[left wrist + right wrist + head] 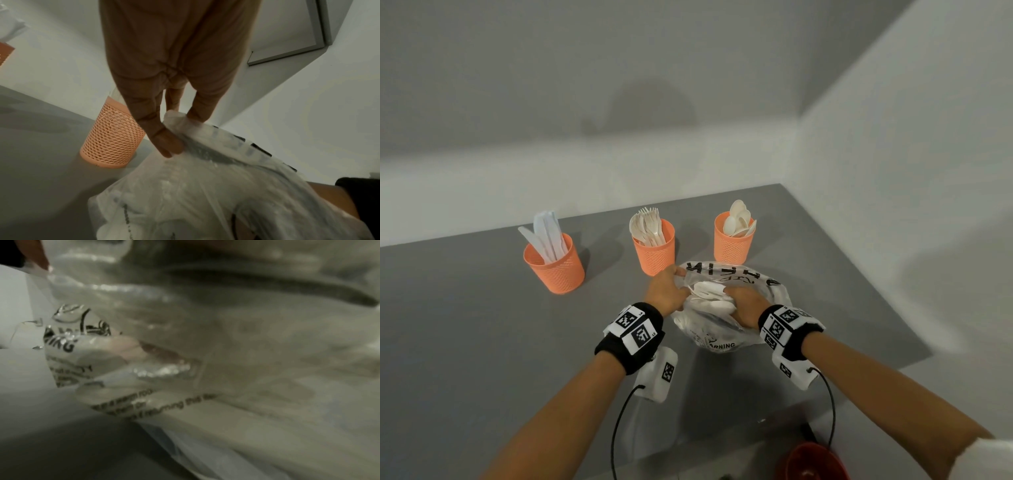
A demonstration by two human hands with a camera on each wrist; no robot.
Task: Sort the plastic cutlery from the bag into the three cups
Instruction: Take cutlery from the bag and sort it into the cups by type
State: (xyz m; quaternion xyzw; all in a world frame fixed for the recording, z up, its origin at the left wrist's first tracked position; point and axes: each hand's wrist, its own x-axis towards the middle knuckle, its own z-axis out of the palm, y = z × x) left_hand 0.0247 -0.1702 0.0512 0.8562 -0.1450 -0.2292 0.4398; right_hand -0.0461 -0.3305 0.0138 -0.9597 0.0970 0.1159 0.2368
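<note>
Left hand [666,294] has a grip on the rim of the clear plastic bag with black print [739,329], thumb and fingers [164,142] pinching the film. Right hand [744,306] is down in the bag's mouth on the white plastic cutlery [707,291]; can't tell if it's clenched on any. Bag sits on the grey desk [465,325], just in front of three orange mesh cups: knives [554,262], forks [654,250], spoons [734,241].

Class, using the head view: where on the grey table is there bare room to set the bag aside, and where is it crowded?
Bare table lies left of the left hand, in front of the knife cup, and right of the bag below the spoon cup. Crowded: between the fork cup and the bag.
</note>
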